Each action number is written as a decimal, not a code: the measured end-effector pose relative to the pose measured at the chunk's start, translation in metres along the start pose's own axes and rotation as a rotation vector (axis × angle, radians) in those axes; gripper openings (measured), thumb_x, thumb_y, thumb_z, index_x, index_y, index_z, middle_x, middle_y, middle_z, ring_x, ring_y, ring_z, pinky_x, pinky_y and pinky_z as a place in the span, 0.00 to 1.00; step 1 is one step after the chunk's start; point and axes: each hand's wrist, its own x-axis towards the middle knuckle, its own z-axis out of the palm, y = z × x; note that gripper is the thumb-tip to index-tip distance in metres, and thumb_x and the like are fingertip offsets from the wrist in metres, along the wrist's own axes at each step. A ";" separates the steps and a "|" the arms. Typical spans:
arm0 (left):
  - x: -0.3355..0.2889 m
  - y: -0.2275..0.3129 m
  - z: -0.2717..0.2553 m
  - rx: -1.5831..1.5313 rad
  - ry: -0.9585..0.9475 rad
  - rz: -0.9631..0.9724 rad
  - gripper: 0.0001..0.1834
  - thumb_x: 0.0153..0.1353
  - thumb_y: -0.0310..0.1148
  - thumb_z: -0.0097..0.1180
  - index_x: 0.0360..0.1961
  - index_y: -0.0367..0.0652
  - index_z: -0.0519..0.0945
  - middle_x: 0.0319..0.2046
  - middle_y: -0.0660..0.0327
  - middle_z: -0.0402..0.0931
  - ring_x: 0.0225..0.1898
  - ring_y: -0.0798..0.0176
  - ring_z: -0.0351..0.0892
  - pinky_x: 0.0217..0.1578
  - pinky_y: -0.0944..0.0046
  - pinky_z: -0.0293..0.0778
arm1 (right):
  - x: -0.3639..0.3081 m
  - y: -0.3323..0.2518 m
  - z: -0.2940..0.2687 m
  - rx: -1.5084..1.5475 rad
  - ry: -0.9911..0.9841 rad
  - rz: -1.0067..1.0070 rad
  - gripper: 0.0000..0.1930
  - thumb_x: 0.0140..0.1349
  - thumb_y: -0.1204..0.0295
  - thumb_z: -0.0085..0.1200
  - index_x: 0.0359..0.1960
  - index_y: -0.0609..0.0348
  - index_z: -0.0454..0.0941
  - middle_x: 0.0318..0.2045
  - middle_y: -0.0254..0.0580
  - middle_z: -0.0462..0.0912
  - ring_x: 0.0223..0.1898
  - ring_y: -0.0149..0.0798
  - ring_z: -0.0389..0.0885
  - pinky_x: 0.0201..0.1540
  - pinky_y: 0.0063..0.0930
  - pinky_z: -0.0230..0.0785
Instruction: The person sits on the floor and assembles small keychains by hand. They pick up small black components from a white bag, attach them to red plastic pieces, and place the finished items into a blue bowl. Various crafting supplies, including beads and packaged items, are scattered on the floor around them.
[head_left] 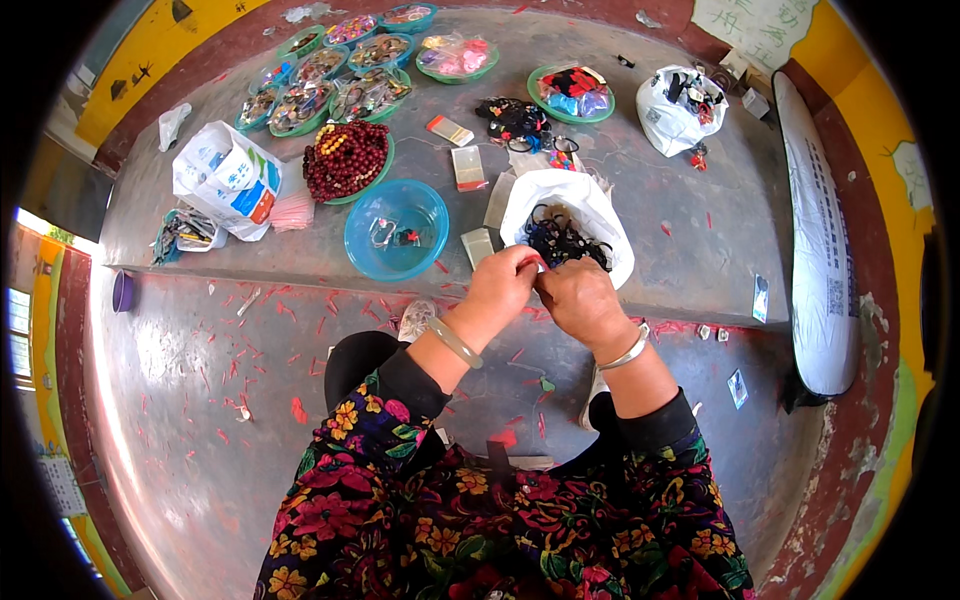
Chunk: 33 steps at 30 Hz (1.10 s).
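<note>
Both hands meet in front of a white bag [622,235] that holds a tangle of black cords [565,238]. My left hand [500,284] is closed in a pinch, with a jade-like bangle on its wrist. A small reddish and white bit shows at its fingertips, too small to name. My right hand [582,305] is closed beside it, fingers curled under, a silver bangle on the wrist. What the right fingers hold is hidden. Left of the hands stands a blue plastic basin [372,250] with a few small items in it.
Beaded strings [345,160] fill a green basin; several basins of trinkets stand behind. A white bag [232,185] stands left, another filled bag [683,110] right. Small boxes [468,168] and black cords [512,118] lie on the grey platform [700,255]. Red scraps litter the floor.
</note>
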 end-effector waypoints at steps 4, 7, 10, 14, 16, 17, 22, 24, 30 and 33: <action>0.004 -0.011 0.000 -0.184 0.051 -0.103 0.07 0.54 0.25 0.54 0.33 0.34 0.79 0.26 0.58 0.80 0.28 0.70 0.78 0.30 0.70 0.73 | 0.005 -0.007 0.003 -0.016 0.103 0.006 0.04 0.46 0.74 0.52 0.16 0.55 0.72 0.16 0.39 0.74 0.24 0.40 0.74 0.31 0.33 0.63; 0.005 -0.004 -0.006 -0.191 0.033 -0.143 0.07 0.53 0.24 0.55 0.32 0.34 0.80 0.26 0.60 0.80 0.27 0.72 0.77 0.29 0.72 0.72 | 0.008 -0.009 0.002 -0.012 0.161 -0.006 0.05 0.46 0.74 0.53 0.16 0.55 0.72 0.15 0.39 0.73 0.23 0.39 0.73 0.30 0.33 0.63; 0.007 -0.005 -0.009 -0.152 0.048 -0.147 0.07 0.53 0.25 0.55 0.32 0.34 0.81 0.25 0.61 0.80 0.26 0.74 0.75 0.28 0.72 0.71 | 0.012 -0.008 -0.001 0.041 0.163 0.015 0.02 0.47 0.75 0.54 0.20 0.56 0.75 0.16 0.41 0.75 0.23 0.41 0.75 0.29 0.33 0.65; 0.011 -0.003 -0.022 -0.116 0.051 -0.144 0.07 0.54 0.25 0.55 0.33 0.36 0.81 0.24 0.62 0.79 0.25 0.75 0.73 0.26 0.72 0.70 | 0.018 0.010 -0.008 0.465 0.283 0.224 0.05 0.50 0.75 0.55 0.29 0.56 0.80 0.23 0.44 0.80 0.25 0.44 0.79 0.28 0.32 0.70; 0.011 -0.001 -0.026 -0.118 0.054 -0.140 0.07 0.54 0.25 0.55 0.33 0.36 0.82 0.24 0.63 0.78 0.25 0.75 0.72 0.25 0.72 0.69 | 0.016 0.032 -0.009 0.521 0.285 0.463 0.07 0.52 0.74 0.56 0.33 0.56 0.81 0.27 0.45 0.82 0.28 0.42 0.81 0.30 0.28 0.71; 0.010 -0.001 -0.026 -0.136 0.059 -0.143 0.07 0.54 0.25 0.55 0.33 0.36 0.82 0.23 0.63 0.78 0.25 0.75 0.72 0.25 0.72 0.69 | 0.016 0.045 -0.008 0.521 0.269 0.571 0.07 0.52 0.73 0.56 0.33 0.56 0.82 0.26 0.46 0.82 0.27 0.41 0.81 0.31 0.27 0.71; 0.005 0.005 -0.029 -0.111 0.012 -0.154 0.08 0.54 0.27 0.55 0.33 0.37 0.82 0.21 0.64 0.77 0.22 0.75 0.71 0.23 0.71 0.67 | 0.012 0.095 0.019 0.398 0.066 0.775 0.09 0.53 0.70 0.52 0.34 0.53 0.82 0.27 0.46 0.82 0.30 0.41 0.81 0.35 0.29 0.71; 0.003 0.001 -0.026 -0.069 -0.008 -0.116 0.08 0.54 0.27 0.54 0.34 0.38 0.82 0.19 0.63 0.76 0.21 0.76 0.70 0.23 0.71 0.67 | 0.007 0.110 0.043 0.289 -0.034 0.746 0.11 0.54 0.67 0.48 0.34 0.51 0.82 0.30 0.47 0.82 0.35 0.47 0.80 0.40 0.34 0.71; -0.010 0.003 -0.017 -0.029 -0.101 0.012 0.08 0.53 0.28 0.53 0.34 0.39 0.81 0.19 0.54 0.77 0.20 0.64 0.75 0.23 0.66 0.69 | 0.010 0.142 0.118 0.293 -0.122 0.671 0.14 0.52 0.68 0.48 0.39 0.55 0.80 0.37 0.52 0.80 0.43 0.51 0.77 0.48 0.36 0.68; -0.011 0.012 -0.023 -0.040 -0.140 0.048 0.08 0.53 0.28 0.53 0.33 0.38 0.80 0.23 0.50 0.77 0.22 0.55 0.77 0.25 0.63 0.71 | 0.020 0.155 0.138 0.226 -0.199 0.685 0.17 0.52 0.68 0.48 0.44 0.54 0.77 0.42 0.55 0.78 0.47 0.54 0.74 0.52 0.38 0.65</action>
